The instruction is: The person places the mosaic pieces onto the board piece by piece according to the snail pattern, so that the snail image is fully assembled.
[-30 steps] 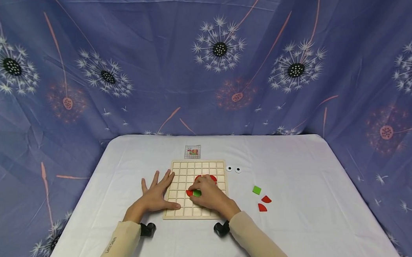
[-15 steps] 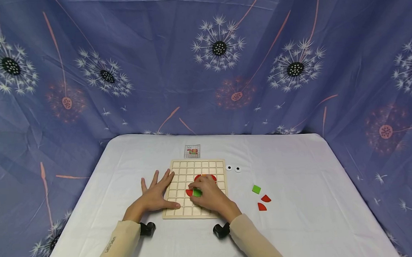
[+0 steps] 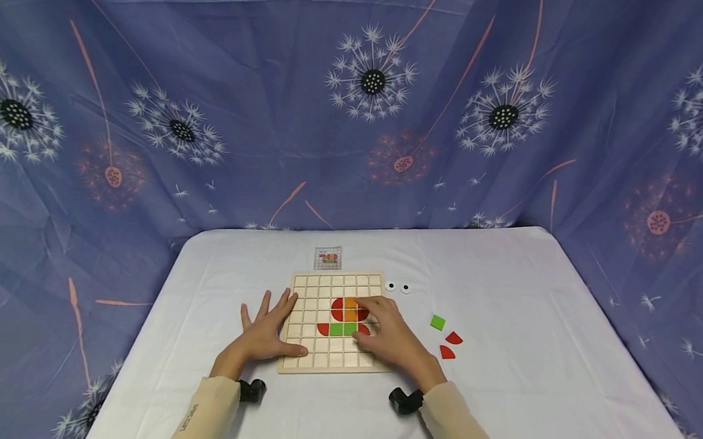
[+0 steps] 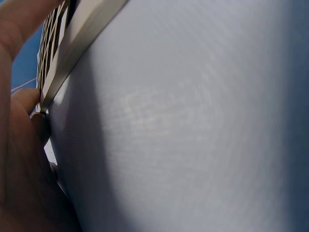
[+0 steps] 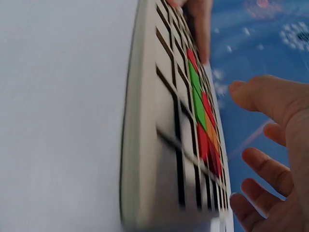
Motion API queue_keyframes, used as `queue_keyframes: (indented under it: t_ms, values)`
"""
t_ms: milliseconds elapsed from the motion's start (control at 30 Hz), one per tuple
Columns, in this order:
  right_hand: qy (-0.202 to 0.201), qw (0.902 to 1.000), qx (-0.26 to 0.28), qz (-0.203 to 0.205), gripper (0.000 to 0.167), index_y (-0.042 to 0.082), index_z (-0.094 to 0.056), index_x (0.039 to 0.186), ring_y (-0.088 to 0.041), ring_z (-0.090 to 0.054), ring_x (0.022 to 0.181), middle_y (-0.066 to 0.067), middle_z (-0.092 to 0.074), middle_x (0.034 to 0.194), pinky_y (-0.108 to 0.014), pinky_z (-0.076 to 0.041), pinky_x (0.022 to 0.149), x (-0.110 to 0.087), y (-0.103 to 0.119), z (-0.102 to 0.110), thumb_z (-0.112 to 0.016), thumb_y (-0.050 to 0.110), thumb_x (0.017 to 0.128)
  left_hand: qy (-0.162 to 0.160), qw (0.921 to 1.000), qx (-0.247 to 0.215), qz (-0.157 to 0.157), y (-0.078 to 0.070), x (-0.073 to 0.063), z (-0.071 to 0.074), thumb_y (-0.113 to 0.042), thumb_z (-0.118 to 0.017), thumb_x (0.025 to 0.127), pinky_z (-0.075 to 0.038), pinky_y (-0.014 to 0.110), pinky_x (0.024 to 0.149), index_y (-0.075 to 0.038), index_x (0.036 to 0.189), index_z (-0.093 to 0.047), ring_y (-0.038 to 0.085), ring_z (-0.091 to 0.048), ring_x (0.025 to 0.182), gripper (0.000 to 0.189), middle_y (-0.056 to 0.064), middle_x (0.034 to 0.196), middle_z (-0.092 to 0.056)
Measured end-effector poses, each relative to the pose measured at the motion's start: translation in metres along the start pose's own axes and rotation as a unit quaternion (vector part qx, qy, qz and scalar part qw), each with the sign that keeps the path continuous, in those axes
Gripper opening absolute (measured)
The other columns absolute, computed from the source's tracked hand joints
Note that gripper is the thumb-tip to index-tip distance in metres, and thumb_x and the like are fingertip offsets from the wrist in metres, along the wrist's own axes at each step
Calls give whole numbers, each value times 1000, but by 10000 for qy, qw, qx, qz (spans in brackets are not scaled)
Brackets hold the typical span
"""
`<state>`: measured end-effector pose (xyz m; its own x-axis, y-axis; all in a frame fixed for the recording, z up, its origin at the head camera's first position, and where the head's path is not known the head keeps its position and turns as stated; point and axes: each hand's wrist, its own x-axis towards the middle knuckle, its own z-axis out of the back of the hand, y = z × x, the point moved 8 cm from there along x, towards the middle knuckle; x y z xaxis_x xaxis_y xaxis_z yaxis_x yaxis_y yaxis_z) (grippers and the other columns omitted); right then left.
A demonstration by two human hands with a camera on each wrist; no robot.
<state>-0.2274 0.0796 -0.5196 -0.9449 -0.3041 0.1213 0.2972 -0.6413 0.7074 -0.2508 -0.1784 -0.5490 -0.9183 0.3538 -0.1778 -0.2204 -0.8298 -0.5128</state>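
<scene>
A square wooden grid board [image 3: 312, 361] lies on the white cloth. My left hand [image 3: 266, 335] rests with fingers spread on its left edge, the thumb on the grid. On the board, a row holds a red quarter-circle tile [image 3: 323, 329], two green square tiles [image 3: 343, 329] and another red rounded tile [image 3: 363, 329]. Above sit orange tiles [image 3: 350, 309] with red rounded tiles [image 3: 337, 310] at either side, the right ones partly behind my fingers. My right hand [image 3: 391, 331] hovers over the board's right part; in the right wrist view its fingers are apart with nothing between them.
Right of the board lie a loose green square tile [image 3: 438, 322] and two red quarter-circle tiles [image 3: 453, 338]. Two eye discs [image 3: 391, 285] lie by its upper right corner. A small picture card [image 3: 328, 258] lies behind the board. A patterned curtain [image 3: 248, 118] hangs behind the table.
My right hand has let go of the green square tile in the lower row and moved right, uncovering the orange tiles and second green tile. My left hand has stayed put.
</scene>
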Motion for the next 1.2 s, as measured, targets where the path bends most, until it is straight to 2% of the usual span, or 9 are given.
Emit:
queue_keyframes:
  t_ms: [167, 433, 567, 733, 900, 1200]
  values:
    - [-413, 9988, 71, -261, 67, 16, -58, 146, -32, -42, 143, -8, -56, 147, -55, -40, 116, -18, -19, 27, -84, 26, 85, -5, 10000, 49, -9, -1, 1, -1, -68, -84, 68, 20, 78, 110, -17, 166, -21, 48, 6, 158, 127, 9, 174, -10]
    - [-1170, 9911, -474, -426, 69, 8, -61, 141, -42, -45, 137, -18, -60, 138, -63, -37, 113, -54, -54, 69, -88, 22, 79, 1, 10000, -39, -62, -1, 1, -2, -67, -86, 67, 20, 79, 109, -16, 166, -22, 50, 6, 157, 129, 10, 174, -11]
    - [-1346, 9863, -591, -745, 70, 7, -60, 142, -46, -44, 137, -21, -59, 139, -68, -33, 111, -67, -76, 83, -88, 23, 80, -7, 10000, -1, -47, -1, 1, -1, -66, -86, 67, 20, 79, 109, -16, 166, -21, 49, 6, 157, 128, 10, 174, -11]
    - [-1369, 9840, -372, -1080, 68, 4, -58, 144, -48, -45, 136, -23, -57, 143, -68, -35, 110, -76, -98, 92, -84, 21, 84, 0, 10000, 3, -48, -2, 0, 0, -65, -86, 67, 20, 79, 109, -15, 166, -21, 50, 5, 157, 128, 10, 174, -10]
    - [-1299, 9827, -335, -1276, 63, 3, -58, 143, -47, -48, 135, -25, -57, 143, -64, -40, 111, -76, -110, 94, -82, 21, 87, 3, 10000, -9, -39, -2, 0, 1, -66, -86, 67, 20, 79, 110, -16, 166, -22, 50, 5, 157, 128, 10, 174, -11]
    - [-1455, 9806, -477, -1221, 45, -1, -68, 129, -46, -54, 125, -24, -65, 126, -61, -46, 106, -74, -112, 94, -80, 11, 87, -14, 10000, -1, -30, 0, 1, -1, -66, -86, 67, 20, 79, 110, -16, 166, -21, 50, 5, 157, 129, 9, 174, -11]
